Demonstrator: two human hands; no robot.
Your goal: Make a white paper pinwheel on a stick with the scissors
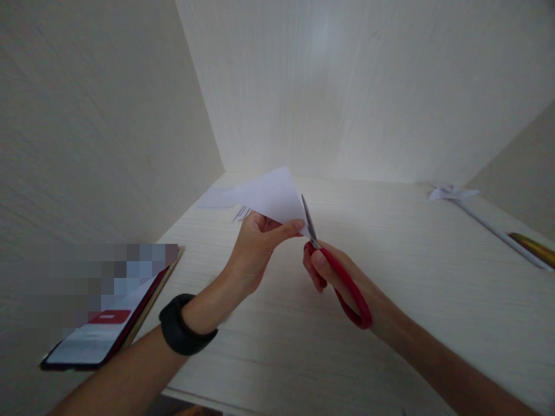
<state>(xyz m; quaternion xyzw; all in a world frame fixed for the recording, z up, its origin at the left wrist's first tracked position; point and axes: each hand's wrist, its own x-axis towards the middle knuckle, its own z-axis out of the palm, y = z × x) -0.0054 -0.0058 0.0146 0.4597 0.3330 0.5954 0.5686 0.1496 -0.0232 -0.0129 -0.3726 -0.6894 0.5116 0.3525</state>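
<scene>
My left hand [255, 242] pinches a folded white paper triangle [271, 196] above the light wooden desk [390, 260], thumb and fingers closed on its lower edge. My right hand [342, 277] grips red-handled scissors [342, 277]. Their metal blades [309, 219] point up and meet the paper's right corner. A black band sits on my left wrist [184, 326].
A phone [108, 323] with a lit screen leans at the left against the side wall. A flat paper piece [215, 197] and small scraps lie behind the hands. At the right lie a crumpled paper scrap [448, 192], a white rod [498, 231] and a gold-coloured object [535, 248].
</scene>
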